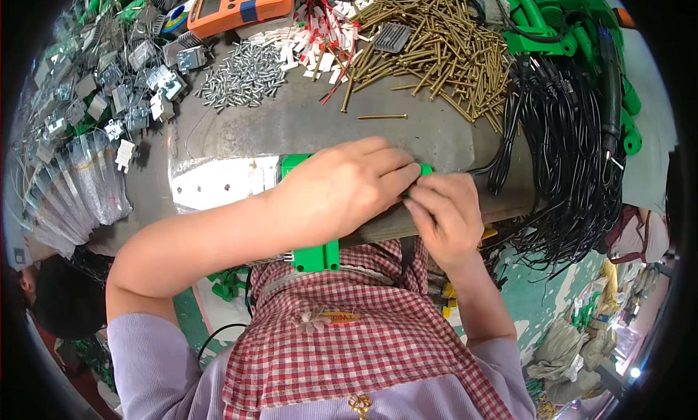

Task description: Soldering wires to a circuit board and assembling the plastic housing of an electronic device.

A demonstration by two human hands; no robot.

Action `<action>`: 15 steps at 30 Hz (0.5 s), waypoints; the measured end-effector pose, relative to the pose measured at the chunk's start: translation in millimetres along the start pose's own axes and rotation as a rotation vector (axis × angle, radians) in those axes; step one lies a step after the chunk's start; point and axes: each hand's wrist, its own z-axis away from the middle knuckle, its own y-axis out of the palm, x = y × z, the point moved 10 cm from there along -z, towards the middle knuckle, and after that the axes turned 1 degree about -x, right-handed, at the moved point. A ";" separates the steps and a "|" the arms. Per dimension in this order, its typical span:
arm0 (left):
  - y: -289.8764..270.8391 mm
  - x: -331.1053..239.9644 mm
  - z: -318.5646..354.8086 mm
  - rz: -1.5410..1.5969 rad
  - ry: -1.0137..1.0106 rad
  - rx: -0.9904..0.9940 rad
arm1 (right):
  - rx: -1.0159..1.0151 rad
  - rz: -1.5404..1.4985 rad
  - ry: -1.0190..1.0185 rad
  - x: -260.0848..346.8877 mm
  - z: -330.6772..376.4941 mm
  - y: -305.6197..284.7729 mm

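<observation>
One green plastic casing [318,257] sits dead centre, left hand [347,187] curled over it, right hand [447,213] curled in at three o'clock, can't tell whether either pinches it, brass screws [443,49] piled at one o'clock

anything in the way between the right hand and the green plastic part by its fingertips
Nothing visible: the right hand already has its fingertips close by the green plastic part. A black cord reaches that hand from the right; whether it passes beneath the fingers is hidden.
</observation>
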 end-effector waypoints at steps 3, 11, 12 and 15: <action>-2.1 5.8 7.1 0.028 -0.033 0.094 | 0.003 -0.068 0.139 -23.3 -15.7 -3.8; -13.1 38.1 -5.5 0.036 -0.094 0.186 | 0.397 0.132 -0.010 -60.8 -70.7 52.4; -17.0 51.3 -9.6 -0.153 -0.055 0.207 | 0.390 0.137 0.008 -64.0 -70.7 52.5; -12.5 68.9 -6.5 -0.499 0.133 0.301 | 0.429 0.215 0.048 -61.9 -77.1 48.8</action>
